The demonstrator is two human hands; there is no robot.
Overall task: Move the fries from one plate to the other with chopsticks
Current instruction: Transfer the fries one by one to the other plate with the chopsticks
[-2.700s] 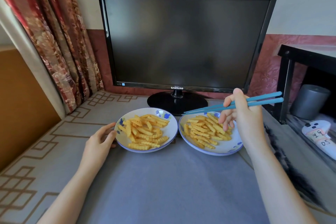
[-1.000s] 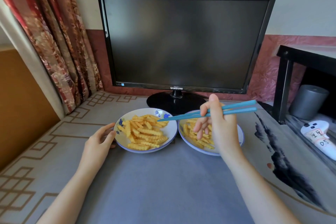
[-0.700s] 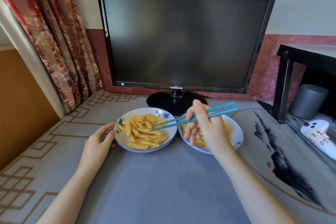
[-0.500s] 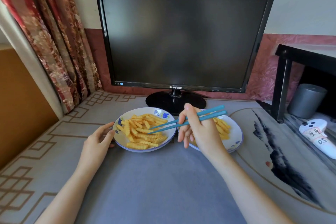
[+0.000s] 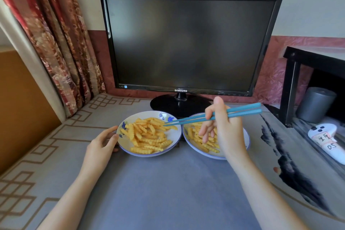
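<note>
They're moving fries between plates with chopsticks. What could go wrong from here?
The chopsticks reach only the rim of the left plate; a fry could slip off and land on the grey cloth. Loose fingers of the right hand hang over the right plate and might knock fries out.

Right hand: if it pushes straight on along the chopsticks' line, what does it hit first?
Probably the fries on the left plate: the chopsticks in the right hand point left and slightly down, tips over that pile. Tip height is unclear.
</note>
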